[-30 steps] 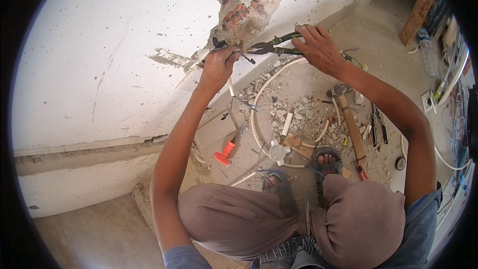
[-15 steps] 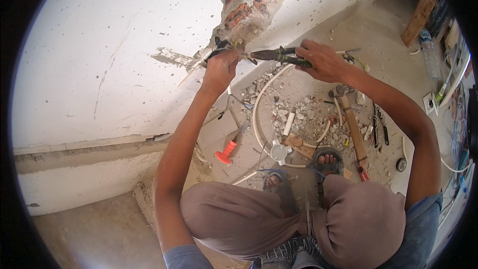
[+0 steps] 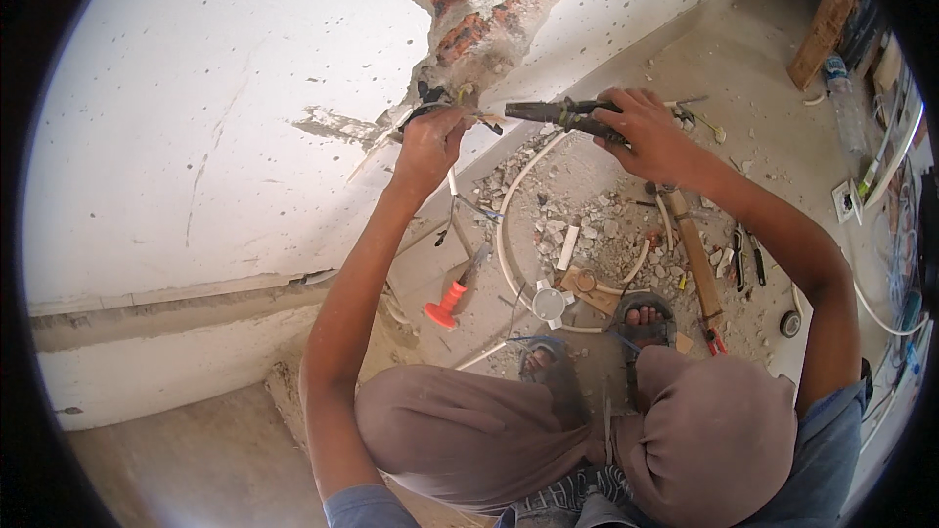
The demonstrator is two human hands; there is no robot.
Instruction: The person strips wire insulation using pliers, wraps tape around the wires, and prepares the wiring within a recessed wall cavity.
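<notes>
My left hand [image 3: 430, 145] is closed at the chipped-out hollow in the white wall [image 3: 264, 137], pinching thin electrical wires [image 3: 487, 120] whose ends stick out to the right of my fingers. Black wire or tape [image 3: 428, 93] shows just above that hand. In my right hand [image 3: 641, 134] is a pair of dark pliers [image 3: 548, 113], gripped by the handles, jaws pointing left toward the wire ends with a small gap between. My palm and fingers partly hide the handles.
Rubble [image 3: 597, 215] and a curved white conduit [image 3: 505, 225] lie on the floor below my hands. Around them are a red-handled chisel [image 3: 446, 303], a white round junction box [image 3: 550, 304], a wooden-handled hammer [image 3: 694, 254], black-handled pliers [image 3: 748, 254] and a plastic bottle [image 3: 846, 108].
The pliers have drawn back to the right, off the wires, and their handles are closer together. My left hand has stayed nearly in place at the hollow.
</notes>
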